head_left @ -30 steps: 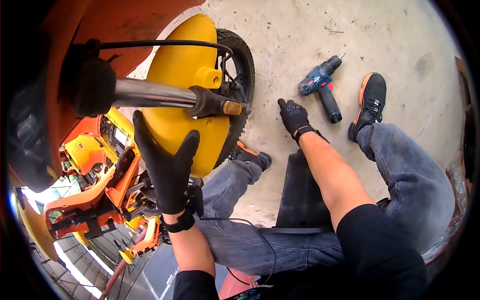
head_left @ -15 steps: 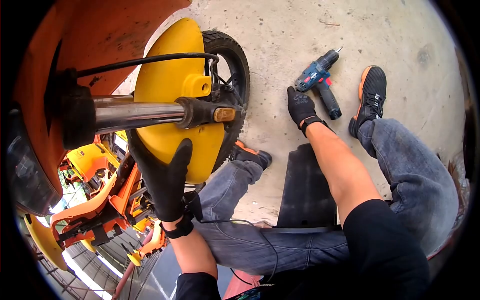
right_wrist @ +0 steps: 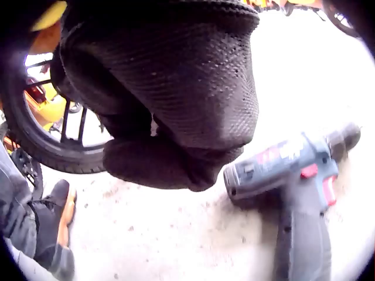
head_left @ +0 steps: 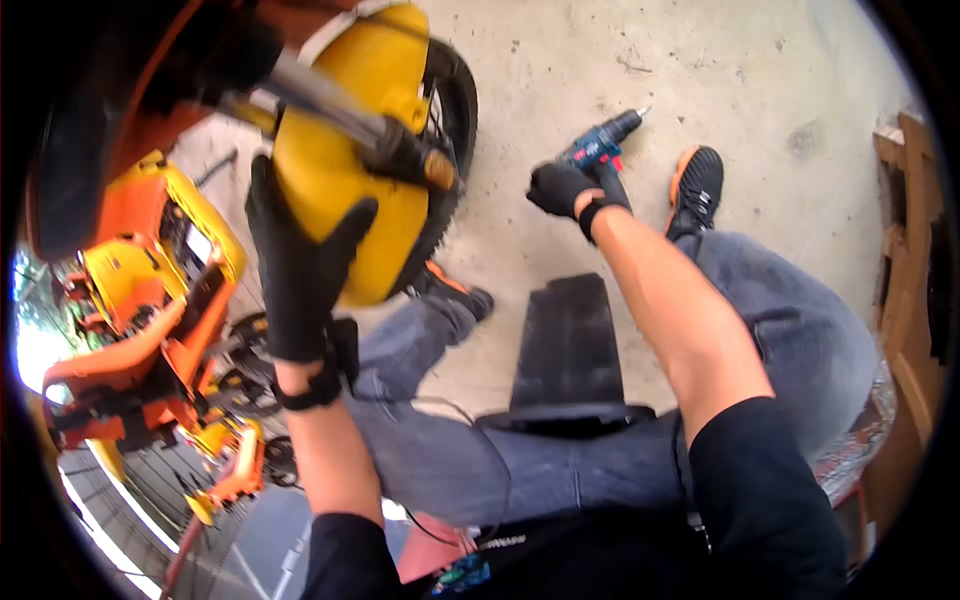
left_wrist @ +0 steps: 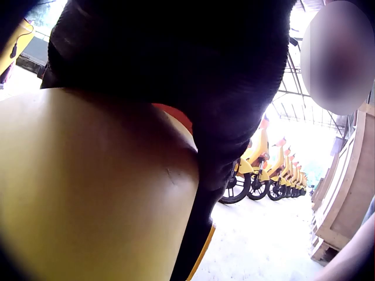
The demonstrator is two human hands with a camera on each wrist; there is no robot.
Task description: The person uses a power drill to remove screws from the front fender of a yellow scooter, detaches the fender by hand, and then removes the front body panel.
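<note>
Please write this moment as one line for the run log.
left hand: grips fender | right hand: curled near drill | drill: on floor

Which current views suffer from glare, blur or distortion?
Head: black vignette, curved fisheye edges, motion smear on the curved yellow fender and metallic fork tube. Left wrist: background floor blown out, black-gloved left hand mostly underexposed. Right wrist: pale floor overexposed upper right, blue-and-black cordless drill soft, black-gloved right hand showing clearer knit texture.

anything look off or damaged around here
Nothing spilled or plainly broken. The drill lies on its side on the floor near a shoe, where it could be kicked. The yellow mudguard has a small mark, perhaps a scratch.
</note>
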